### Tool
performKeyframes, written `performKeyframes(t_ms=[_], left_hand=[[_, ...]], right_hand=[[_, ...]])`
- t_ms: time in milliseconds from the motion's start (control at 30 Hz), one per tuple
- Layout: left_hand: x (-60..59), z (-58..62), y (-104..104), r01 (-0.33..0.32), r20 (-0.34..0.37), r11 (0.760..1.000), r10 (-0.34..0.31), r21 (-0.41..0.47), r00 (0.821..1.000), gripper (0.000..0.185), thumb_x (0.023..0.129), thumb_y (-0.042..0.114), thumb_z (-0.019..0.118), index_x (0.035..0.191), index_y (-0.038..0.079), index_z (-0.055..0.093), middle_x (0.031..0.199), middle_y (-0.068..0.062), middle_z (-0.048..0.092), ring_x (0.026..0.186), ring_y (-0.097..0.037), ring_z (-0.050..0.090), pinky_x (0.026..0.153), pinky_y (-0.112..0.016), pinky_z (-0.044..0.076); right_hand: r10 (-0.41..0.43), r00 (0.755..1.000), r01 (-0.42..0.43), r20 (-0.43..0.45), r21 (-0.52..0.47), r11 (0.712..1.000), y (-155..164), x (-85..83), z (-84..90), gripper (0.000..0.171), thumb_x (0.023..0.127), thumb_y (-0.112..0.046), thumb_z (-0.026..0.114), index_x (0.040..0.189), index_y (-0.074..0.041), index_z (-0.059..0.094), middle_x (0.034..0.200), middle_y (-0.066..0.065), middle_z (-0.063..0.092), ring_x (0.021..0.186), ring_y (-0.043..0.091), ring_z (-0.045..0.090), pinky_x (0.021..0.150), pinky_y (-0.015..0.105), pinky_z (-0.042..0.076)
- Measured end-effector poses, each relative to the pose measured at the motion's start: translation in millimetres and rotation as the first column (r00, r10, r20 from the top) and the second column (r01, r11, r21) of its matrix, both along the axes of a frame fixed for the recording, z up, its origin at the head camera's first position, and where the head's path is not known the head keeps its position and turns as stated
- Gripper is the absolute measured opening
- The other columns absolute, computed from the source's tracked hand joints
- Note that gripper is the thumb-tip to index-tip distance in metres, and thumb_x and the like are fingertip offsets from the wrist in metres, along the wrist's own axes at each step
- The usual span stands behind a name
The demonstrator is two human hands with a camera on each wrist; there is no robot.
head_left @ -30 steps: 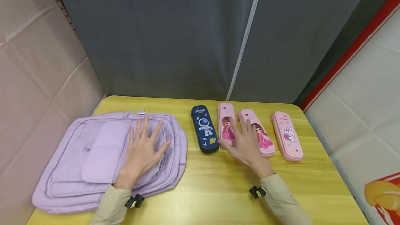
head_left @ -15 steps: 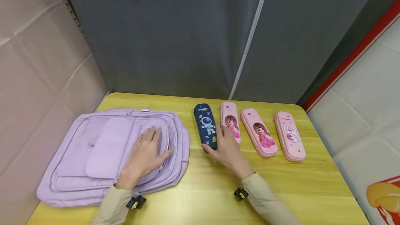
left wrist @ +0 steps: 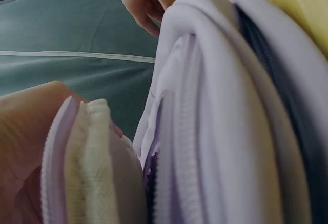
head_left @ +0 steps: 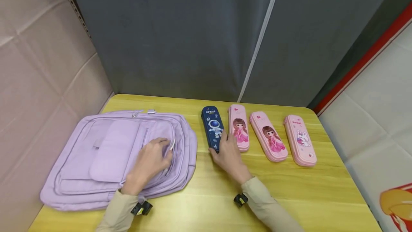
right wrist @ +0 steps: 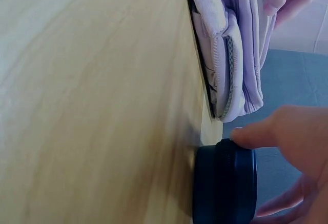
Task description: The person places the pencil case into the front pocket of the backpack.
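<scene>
One grey curtain (head_left: pixel 180 46) hangs behind one yellow table (head_left: pixel 199 196), which carries one purple backpack (head_left: pixel 117 149) toward the person's left and four pencil cases toward the right. Those four lie in a row, slightly apart: one navy case (head_left: pixel 211 121) printed with an astronaut, two pink girl cases (head_left: pixel 238 128) (head_left: pixel 268 137), and one pink rabbit case (head_left: pixel 300 140) farthest right. Two hands show: the left hand (head_left: pixel 148 162) has a narrow grip, pinching the backpack's pocket edge (left wrist: pixel 92 167), while the right hand (head_left: pixel 229 156) grips the navy case, thumb on one side, fingers on the other. Two small black devices (head_left: pixel 141 208) (head_left: pixel 240 200) sit at the wrists. The navy case's near end is hidden by the right hand; the pocket's inside is too dark to make out. Both sleeves (head_left: pixel 119 210) and the table's near edge are cut off in the head view.
</scene>
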State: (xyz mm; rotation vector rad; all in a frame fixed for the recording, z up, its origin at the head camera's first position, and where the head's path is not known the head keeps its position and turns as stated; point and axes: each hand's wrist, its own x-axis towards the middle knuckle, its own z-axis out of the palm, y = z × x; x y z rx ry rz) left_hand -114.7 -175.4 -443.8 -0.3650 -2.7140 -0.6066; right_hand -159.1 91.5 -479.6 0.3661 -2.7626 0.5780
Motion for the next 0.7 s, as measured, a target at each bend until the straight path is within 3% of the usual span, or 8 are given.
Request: performKeyframes(t_ms=[267, 467, 700], left_hand=[[-1.4, 3.5, -2.9, 0.019, -0.184, 0.998, -0.007, 0.062, 0.983, 0.022, 0.076, 0.002, 0.071, 0.096, 0.001, 0.079, 0.082, -0.014, 0.076, 0.076, -0.036, 0.074, 0.066, -0.047, 0.063], [-2.0, 6.6, -8.5, 0.023, -0.266, 0.995, 0.004, 0.098, 0.964, 0.021, 0.074, -0.001, 0.071, 0.094, 0.000, 0.080, 0.082, -0.016, 0.077, 0.075, -0.035, 0.075, 0.065, -0.044, 0.064], [-1.2, 17.7, -19.6, 0.029, -0.379, 0.985, 0.037, 0.168, 0.925, 0.020, 0.074, -0.004, 0.069, 0.091, -0.003, 0.079, 0.080, -0.015, 0.077, 0.068, -0.030, 0.074, 0.061, -0.043, 0.063]], right_hand=[[-0.004, 0.998, 0.001, -0.060, -0.059, 0.998, 1.1, -0.6, -5.1, 0.080, 0.076, -0.029, 0.087, 0.128, 0.019, 0.050, 0.107, 0.032, 0.056, 0.098, 0.041, 0.055, 0.087, 0.049, 0.055], [-0.013, 1.000, 0.010, -0.024, -0.146, 0.989, 2.9, 0.9, -2.9, 0.081, 0.077, -0.028, 0.086, 0.132, 0.018, 0.048, 0.112, 0.030, 0.054, 0.102, 0.039, 0.052, 0.089, 0.048, 0.053], [-0.032, 0.998, 0.045, 0.056, -0.247, 0.968, 3.9, 1.6, 1.5, 0.083, 0.076, -0.027, 0.087, 0.138, 0.013, 0.048, 0.118, 0.025, 0.053, 0.105, 0.034, 0.051, 0.091, 0.046, 0.053]])
